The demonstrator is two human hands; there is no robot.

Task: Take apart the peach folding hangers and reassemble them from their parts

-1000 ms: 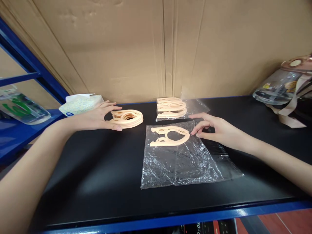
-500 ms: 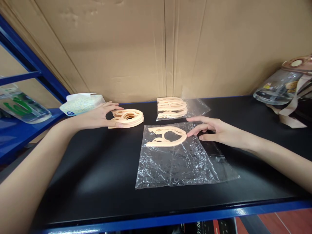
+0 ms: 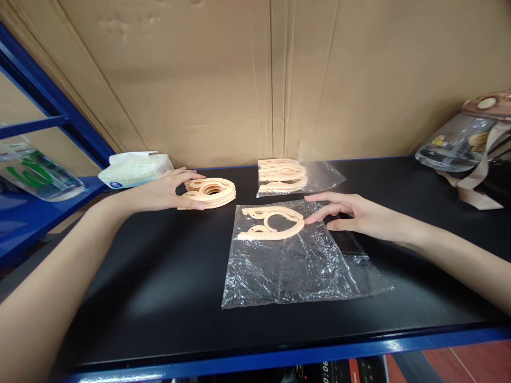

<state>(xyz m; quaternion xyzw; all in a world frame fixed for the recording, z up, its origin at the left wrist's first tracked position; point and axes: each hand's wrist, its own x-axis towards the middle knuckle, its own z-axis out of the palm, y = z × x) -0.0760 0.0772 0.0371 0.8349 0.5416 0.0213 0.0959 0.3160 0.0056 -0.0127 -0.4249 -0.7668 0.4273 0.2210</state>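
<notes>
My left hand (image 3: 159, 189) spans a stack of peach-coloured folding hangers (image 3: 223, 199), thumb on the near side and fingers on the far side. One folded hanger (image 3: 275, 236) lies at the upper end of a clear plastic bag (image 3: 279, 276); whether it is inside or on top I cannot tell. My right hand (image 3: 347, 213) has its fingers apart, and one fingertip touches the rounded right end of that hanger. Behind it, more folded hangers (image 3: 281, 173) lie in another clear bag (image 3: 323, 178).
A tissue pack (image 3: 138, 170) sits at the back left, near a blue metal frame (image 3: 35, 125) and a clear bottle with green marking (image 3: 40, 170). At the right lies a clear bottle with a strap (image 3: 455, 141). Cardboard (image 3: 199, 80) walls the back of the black tabletop (image 3: 159, 287).
The single hanger on the bag has shifted very slightly left, with my right fingertip still against it. My left hand has barely moved right along the stack.
</notes>
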